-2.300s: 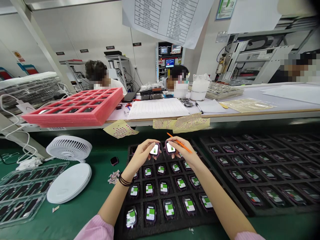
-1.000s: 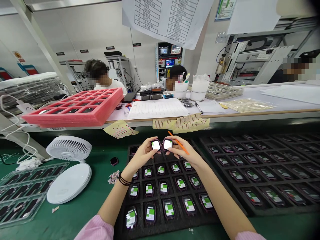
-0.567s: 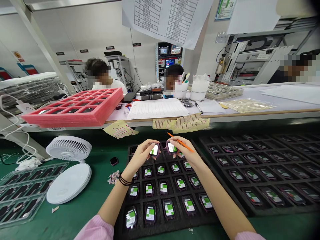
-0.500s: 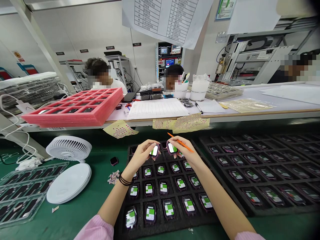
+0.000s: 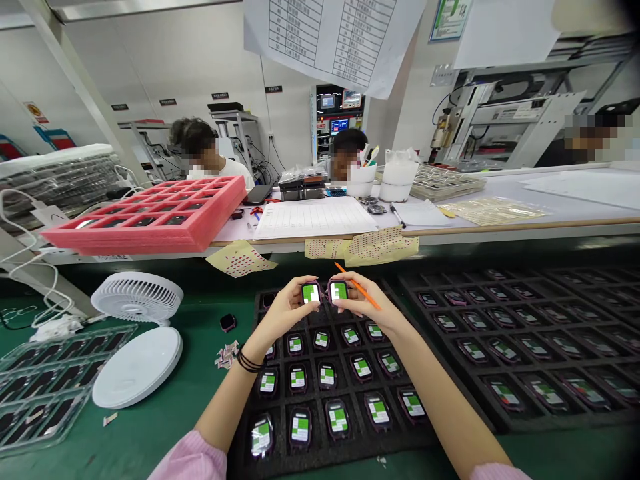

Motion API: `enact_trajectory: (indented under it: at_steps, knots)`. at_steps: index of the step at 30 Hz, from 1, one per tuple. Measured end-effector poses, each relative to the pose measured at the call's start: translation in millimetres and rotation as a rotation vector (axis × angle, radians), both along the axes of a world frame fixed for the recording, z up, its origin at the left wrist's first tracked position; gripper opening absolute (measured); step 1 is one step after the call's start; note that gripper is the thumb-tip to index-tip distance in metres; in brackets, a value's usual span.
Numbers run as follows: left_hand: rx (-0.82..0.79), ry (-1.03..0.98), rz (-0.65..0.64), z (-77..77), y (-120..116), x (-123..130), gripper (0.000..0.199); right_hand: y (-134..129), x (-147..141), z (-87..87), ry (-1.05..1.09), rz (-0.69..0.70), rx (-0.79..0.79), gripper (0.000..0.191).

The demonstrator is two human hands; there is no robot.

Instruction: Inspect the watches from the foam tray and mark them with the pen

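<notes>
My left hand [image 5: 290, 305] is closed on a smartwatch [image 5: 311, 293] with a lit green and white screen. A second smartwatch [image 5: 339, 291], lit the same way, is gripped by my right hand [image 5: 367, 301]. An orange stick-like tool [image 5: 358, 285] also sits in the right hand, slanting past the fingers. Both watches are held side by side, screens towards me, over the far part of a black foam tray [image 5: 313, 355]. In that tray lie several more watches [image 5: 338, 418] with green and white screens, each in its own pocket.
Another black foam tray [image 5: 493, 420] of watches lies to the right. At left are a white fan [image 5: 137, 367], a clear plastic tray [image 5: 60, 433], a lone watch [image 5: 227, 323] and small paper scraps [image 5: 227, 355]. A shelf edge [image 5: 280, 241] carrying a pink foam tray [image 5: 200, 233] runs across the front.
Both watches have turned to face me more squarely, and their screens show more green. My thumbs have shifted to the lower edges of the watches. The trays have stayed put.
</notes>
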State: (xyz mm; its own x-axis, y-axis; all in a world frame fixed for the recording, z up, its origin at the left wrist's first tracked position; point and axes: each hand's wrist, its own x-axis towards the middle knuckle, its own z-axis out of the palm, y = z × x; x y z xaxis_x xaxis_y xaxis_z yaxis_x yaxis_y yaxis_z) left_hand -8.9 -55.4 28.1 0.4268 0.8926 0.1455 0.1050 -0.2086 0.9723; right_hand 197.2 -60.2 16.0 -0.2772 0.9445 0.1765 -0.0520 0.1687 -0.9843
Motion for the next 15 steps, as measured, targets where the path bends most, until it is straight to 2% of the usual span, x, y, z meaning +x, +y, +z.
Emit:
enact_trajectory:
  at_steps: [10, 15]
  knots:
    - [-0.033, -0.029, 0.059, 1.9, -0.6, 3.2, 0.039, -0.4, -5.2, 2.7, 0.043, -0.132, -0.056, 0.031]
    - [-0.075, -0.032, 0.101, 4.3, -1.4, 4.8, 0.038, -1.0, -4.0, 3.1, 0.042, -0.088, -0.028, 0.032]
